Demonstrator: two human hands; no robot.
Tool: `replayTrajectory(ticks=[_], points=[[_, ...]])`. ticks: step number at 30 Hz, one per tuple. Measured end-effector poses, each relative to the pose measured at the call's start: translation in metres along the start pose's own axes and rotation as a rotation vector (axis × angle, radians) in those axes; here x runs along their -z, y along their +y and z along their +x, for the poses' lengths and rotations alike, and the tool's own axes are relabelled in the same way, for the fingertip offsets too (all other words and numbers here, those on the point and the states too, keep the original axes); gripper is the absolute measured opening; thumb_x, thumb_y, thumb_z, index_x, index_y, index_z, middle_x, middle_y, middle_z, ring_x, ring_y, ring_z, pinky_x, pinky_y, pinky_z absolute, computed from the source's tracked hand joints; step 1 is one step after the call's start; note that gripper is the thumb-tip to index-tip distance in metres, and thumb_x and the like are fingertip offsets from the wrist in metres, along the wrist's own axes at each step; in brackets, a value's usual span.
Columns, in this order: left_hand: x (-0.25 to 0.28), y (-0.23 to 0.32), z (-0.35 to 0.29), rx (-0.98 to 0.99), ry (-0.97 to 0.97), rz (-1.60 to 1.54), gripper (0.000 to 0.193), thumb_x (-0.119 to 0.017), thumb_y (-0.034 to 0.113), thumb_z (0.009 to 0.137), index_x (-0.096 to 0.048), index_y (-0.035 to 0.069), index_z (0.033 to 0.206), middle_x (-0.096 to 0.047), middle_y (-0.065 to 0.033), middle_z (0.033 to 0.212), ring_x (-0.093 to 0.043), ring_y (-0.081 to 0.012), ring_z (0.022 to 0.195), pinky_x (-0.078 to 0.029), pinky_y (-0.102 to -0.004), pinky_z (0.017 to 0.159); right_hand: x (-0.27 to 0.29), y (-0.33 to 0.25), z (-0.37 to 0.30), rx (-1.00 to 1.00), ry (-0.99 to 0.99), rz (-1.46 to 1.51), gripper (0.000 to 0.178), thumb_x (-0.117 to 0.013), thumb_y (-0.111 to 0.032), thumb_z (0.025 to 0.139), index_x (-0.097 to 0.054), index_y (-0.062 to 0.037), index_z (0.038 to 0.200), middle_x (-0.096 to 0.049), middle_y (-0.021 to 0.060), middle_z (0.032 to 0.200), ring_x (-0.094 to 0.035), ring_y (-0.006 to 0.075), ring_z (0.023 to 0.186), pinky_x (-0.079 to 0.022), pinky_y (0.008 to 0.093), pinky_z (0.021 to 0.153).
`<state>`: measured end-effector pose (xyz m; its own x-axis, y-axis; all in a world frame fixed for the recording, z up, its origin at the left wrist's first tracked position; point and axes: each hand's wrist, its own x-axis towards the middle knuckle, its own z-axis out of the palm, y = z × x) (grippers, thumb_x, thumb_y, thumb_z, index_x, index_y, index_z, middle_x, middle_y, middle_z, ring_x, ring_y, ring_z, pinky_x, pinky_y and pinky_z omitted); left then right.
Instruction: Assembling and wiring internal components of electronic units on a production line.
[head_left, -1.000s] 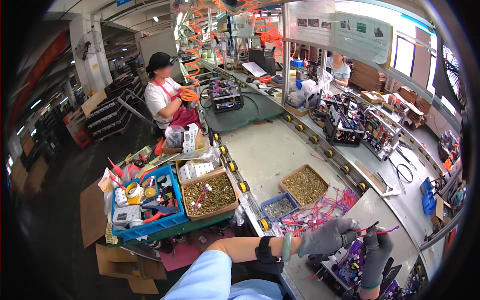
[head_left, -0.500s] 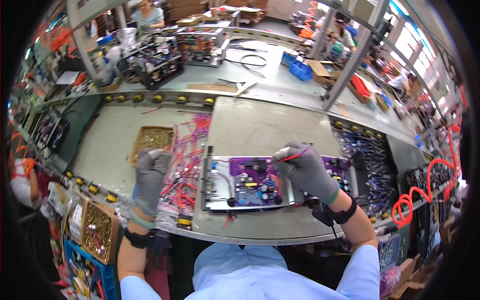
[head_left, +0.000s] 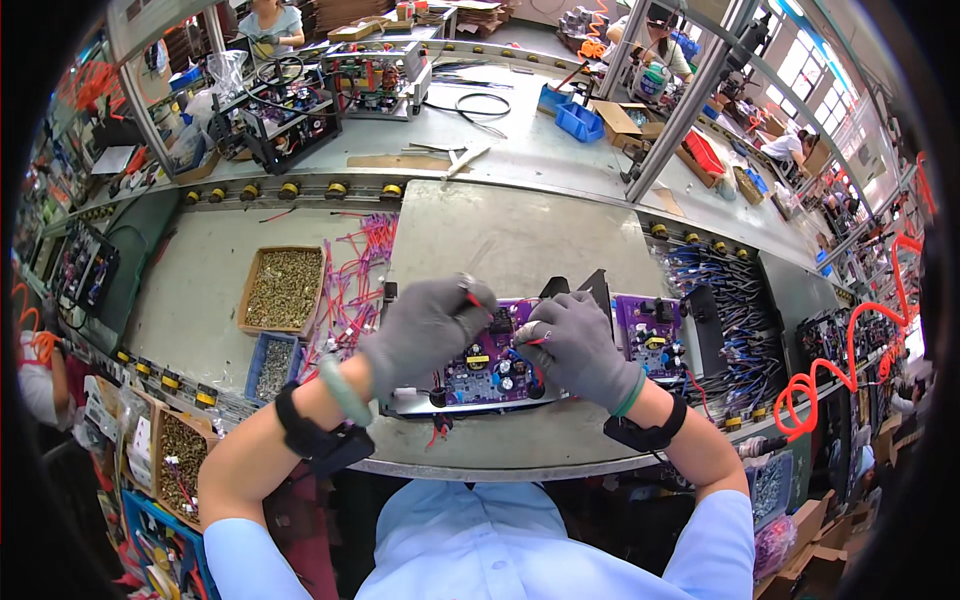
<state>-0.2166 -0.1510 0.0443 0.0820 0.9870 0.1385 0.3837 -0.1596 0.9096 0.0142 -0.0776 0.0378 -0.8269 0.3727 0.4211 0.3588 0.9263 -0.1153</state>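
Note:
A purple circuit board (head_left: 490, 380) lies on a metal plate on the bench in front of me, partly covered by my hands. My left hand (head_left: 425, 325), in a grey glove, is over its left part with thumb and fingers pinched together. Something small and red shows at those fingertips, too small to name. My right hand (head_left: 580, 355), gloved too, hangs just above the board's right side. Its fingers are closed on a thin red wire (head_left: 540, 340), mostly hidden by the glove. A second purple board (head_left: 648, 335) sits beside it on the right.
To the left are a cardboard tray of brass-coloured hardware (head_left: 285, 288), a blue bin of silver screws (head_left: 272, 365) and loose pink and red wires (head_left: 355, 265). Blue-black cables (head_left: 725, 310) pile up at right, near an orange coiled hose (head_left: 800, 400). People work beyond the bench.
My left hand has moved right, from beside the brass hardware tray to over the board. My right hand has lowered slightly toward the board, and the view has shifted a little.

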Motion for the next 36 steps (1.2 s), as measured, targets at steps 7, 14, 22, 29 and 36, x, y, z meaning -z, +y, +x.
replayTrajectory(ticks=[7,14,22,29,36], points=[[-0.016,-0.024,0.012,0.103,-0.109,-0.003,0.006,-0.066,0.001,0.097,-0.069,0.0,0.102,-0.074,-0.006,0.099,-0.067,-0.0096,0.093,-0.056,-0.0268,0.086,-0.004,0.002,-0.001,0.008,0.051,0.056,0.012,-0.078,-0.025,0.081,-0.073,-0.0154,0.086,-0.065,0.0007,0.088,-0.063,0.0233,0.085,-0.048,0.0424,0.081],[-0.02,-0.02,0.012,0.169,-0.106,0.045,0.01,-0.068,0.006,0.097,-0.071,0.0,0.103,-0.076,-0.0091,0.098,-0.069,-0.0116,0.089,-0.057,-0.0272,0.083,-0.003,0.001,0.005,0.08,-0.078,-0.046,0.012,-0.079,-0.02,0.079,-0.072,-0.0136,0.086,-0.065,0.0015,0.088,-0.063,0.0236,0.088,-0.048,0.0409,0.082],[-0.016,-0.013,0.006,0.093,-0.17,0.331,0.012,-0.072,0.019,0.092,-0.075,0.012,0.101,-0.075,-0.0082,0.098,-0.072,-0.0201,0.083,-0.057,-0.0316,0.078,0.001,0.001,0.017,0.249,-0.235,-0.194,0.012,-0.066,-0.018,0.076,-0.066,-0.011,0.086,-0.06,0.0036,0.085,-0.062,0.0238,0.089,-0.049,0.0429,0.084],[-0.022,-0.007,0.012,0.007,-0.226,0.616,0.018,-0.068,0.032,0.092,-0.072,0.015,0.096,-0.07,-0.0109,0.092,-0.069,-0.0352,0.086,-0.055,-0.0451,0.075,-0.005,0.0,0.017,0.227,-0.297,-0.226,0.016,-0.067,-0.017,0.079,-0.066,-0.01,0.093,-0.063,0.0049,0.086,-0.064,0.024,0.088,-0.048,0.0407,0.082],[-0.017,-0.001,0.011,0.106,-0.279,0.601,0.025,-0.061,0.031,0.092,-0.076,0.011,0.093,-0.072,-0.0173,0.093,-0.071,-0.0371,0.09,-0.056,-0.048,0.082,0.01,-0.015,0.026,0.184,-0.438,-0.33,0.012,-0.068,-0.019,0.08,-0.07,-0.0097,0.087,-0.063,0.0037,0.084,-0.065,0.024,0.086,-0.049,0.0402,0.075]])
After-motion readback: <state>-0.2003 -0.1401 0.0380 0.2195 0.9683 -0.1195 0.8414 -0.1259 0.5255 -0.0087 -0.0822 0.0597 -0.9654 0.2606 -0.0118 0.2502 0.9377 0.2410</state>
